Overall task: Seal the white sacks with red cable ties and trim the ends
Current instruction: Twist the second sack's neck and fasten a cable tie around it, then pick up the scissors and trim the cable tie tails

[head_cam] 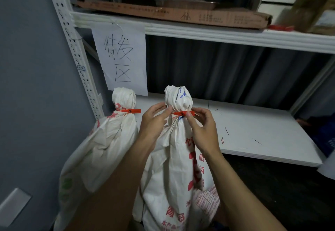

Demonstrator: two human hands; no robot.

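Two white printed sacks stand upright in front of a shelf. The left sack (108,140) has a red cable tie (131,111) cinched round its bunched neck. The right sack (174,167) has its own red cable tie (182,113) around the neck, its thin tail sticking out to the lower left. My left hand (154,121) pinches at the tie's left side against the neck. My right hand (203,131) pinches the tie's flat red tag between thumb and forefinger.
A white shelf board (253,131) behind the sacks carries several thin trimmed tie ends (226,131). A paper sign (121,58) hangs from the upper shelf rail (199,31). Cardboard boxes (181,12) and spare red ties (281,27) lie on top. A grey wall stands left.
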